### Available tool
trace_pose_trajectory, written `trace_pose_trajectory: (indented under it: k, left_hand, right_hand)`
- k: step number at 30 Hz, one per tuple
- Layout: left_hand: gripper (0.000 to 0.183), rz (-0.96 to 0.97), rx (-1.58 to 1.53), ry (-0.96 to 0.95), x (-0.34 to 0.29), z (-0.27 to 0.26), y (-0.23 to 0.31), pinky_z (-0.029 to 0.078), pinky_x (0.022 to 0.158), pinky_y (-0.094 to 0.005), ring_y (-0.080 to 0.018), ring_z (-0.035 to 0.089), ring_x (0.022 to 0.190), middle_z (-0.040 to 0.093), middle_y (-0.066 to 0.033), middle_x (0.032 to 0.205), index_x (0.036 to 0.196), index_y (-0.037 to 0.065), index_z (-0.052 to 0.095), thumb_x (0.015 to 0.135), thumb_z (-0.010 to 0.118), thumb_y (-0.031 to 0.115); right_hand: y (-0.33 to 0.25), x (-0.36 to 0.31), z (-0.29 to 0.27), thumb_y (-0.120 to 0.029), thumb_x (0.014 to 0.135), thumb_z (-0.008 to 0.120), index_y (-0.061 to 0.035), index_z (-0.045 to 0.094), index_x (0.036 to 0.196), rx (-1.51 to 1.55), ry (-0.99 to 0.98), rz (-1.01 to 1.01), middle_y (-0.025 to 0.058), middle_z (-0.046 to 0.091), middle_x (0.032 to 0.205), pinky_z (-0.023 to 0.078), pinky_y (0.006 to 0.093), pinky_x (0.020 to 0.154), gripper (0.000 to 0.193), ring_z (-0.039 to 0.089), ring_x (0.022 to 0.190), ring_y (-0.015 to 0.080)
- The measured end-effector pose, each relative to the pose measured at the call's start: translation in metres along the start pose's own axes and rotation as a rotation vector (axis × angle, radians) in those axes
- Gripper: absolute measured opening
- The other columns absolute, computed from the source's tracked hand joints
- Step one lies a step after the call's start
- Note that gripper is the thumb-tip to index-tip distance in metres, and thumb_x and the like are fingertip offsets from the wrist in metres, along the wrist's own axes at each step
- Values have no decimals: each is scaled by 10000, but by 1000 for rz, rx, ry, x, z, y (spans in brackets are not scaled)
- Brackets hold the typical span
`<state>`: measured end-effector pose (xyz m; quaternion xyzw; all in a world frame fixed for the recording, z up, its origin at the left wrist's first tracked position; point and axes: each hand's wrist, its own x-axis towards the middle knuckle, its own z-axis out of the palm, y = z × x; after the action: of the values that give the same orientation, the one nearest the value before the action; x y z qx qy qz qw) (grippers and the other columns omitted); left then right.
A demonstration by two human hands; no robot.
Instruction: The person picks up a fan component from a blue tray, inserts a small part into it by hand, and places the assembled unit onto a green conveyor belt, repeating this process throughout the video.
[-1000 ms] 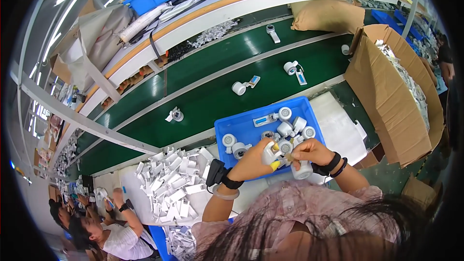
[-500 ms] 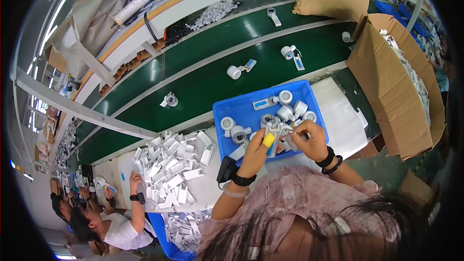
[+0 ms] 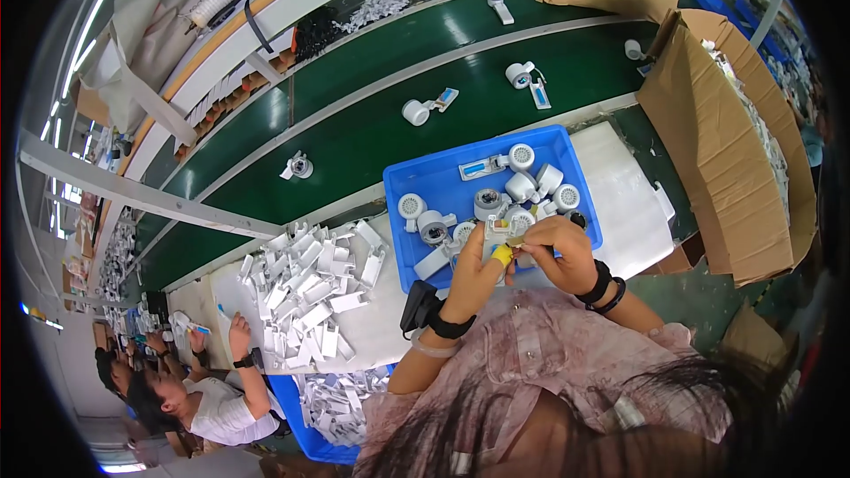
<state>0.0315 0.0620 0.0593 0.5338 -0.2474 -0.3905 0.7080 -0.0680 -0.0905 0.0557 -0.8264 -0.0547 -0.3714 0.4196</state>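
My left hand (image 3: 475, 281), a yellow wrap around one fingertip, is closed on a small white plastic housing (image 3: 498, 227) above the blue bin (image 3: 586, 168). My right hand (image 3: 567, 254) meets it from the other side, thumb and fingertips pinched together at the piece. What the right fingertips grip is too small and covered to make out. Inside the bin lie several white round-headed units that look like small handheld fans, one with a grille (image 3: 521, 157) beside an open handle holding a blue cylinder (image 3: 481, 168).
White plastic covers (image 3: 310, 292) are heaped left of the bin, above another blue bin (image 3: 312, 445) of parts. Beyond runs a green conveyor belt (image 3: 354, 146) carrying several fan units (image 3: 414, 111). A cardboard box (image 3: 708, 150) stands right. A co-worker (image 3: 232, 412) sits at left.
My hands have drawn closer together, and my right fingers now curl over the piece. The surroundings sit slightly higher in view. The co-worker's raised hand has shifted a little.
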Motion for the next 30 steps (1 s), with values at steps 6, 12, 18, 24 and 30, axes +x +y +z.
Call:
trace_pose_trajectory:
  k: [6,12,18,24,30]
  left_hand:
    - [454,-44,61,-35,-9,4,2,474,642,-261,-125,566,743,565,-70,970,1274,20,414,827,396,-55]
    - [438,7,148,-49,-10,3,-5,504,609,-242,-102,574,785,598,-63,982,1293,27,416,858,467,30]
    - [410,16,204,-53,-12,7,-1,479,614,-235,-108,582,794,605,-73,968,1261,17,441,853,483,37]
    - [392,77,345,-23,-14,11,3,474,712,-285,-157,585,833,612,-103,985,1229,-13,454,841,495,31]
    - [380,124,252,-50,-16,6,-4,474,641,-252,-128,586,800,598,-76,960,1249,-18,462,876,496,50]
  right_hand:
    - [-2,1,-3,17,716,738,-75,655,885,-53,-2,-22,61,631,868,464,349,762,210,594,833,261]
    - [-4,1,-4,10,695,753,-83,657,890,-123,43,-83,46,629,869,438,345,756,236,564,809,251]
    - [-4,-1,-4,3,692,759,-87,655,881,-132,49,-105,42,628,862,432,339,738,234,557,795,242]
    - [-4,-1,-3,-20,695,758,-93,665,887,-136,56,-92,22,633,837,416,316,721,225,551,774,211]
    - [-10,1,-3,-10,695,754,-81,661,884,-135,52,-80,30,638,828,400,316,717,222,546,750,210]
